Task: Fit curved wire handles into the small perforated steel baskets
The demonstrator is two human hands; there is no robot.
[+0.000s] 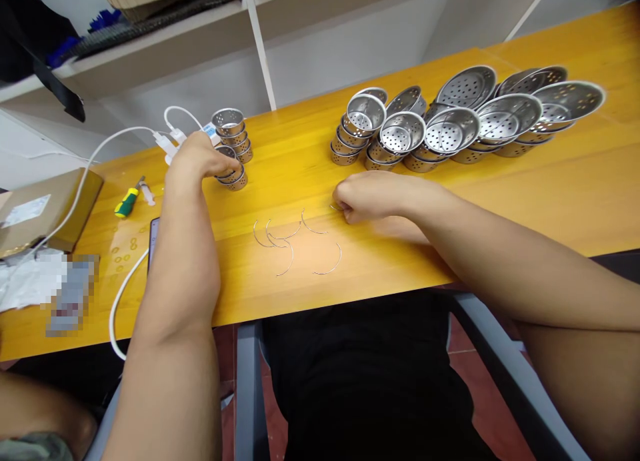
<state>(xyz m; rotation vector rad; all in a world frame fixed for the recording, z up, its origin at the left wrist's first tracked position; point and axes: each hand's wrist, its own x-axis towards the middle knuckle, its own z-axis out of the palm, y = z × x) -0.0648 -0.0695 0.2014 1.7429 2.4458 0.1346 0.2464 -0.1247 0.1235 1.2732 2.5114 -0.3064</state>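
Observation:
My left hand [203,156] reaches to a short stack of perforated metal cups [234,179] at the left, with its fingers round the top cup's rim. Right behind it stands another stack of metal cups [229,122]. My right hand [353,196] is closed near the table's middle, a bit of thin curved wire [334,208] showing at its fingertips. Between the hands, several thin curved wires [291,258] lie loose on the yellow table [390,264]. Stacked cups in rows [400,133] stand beyond my right hand, some of the top ones tilted.
White cables [90,161] with plugs run across the left side. There lie a green-yellow screwdriver [127,202], a phone [153,238], a cardboard box [50,211] and a plastic bag [30,278]. Another person's leg [45,408] shows at the lower left.

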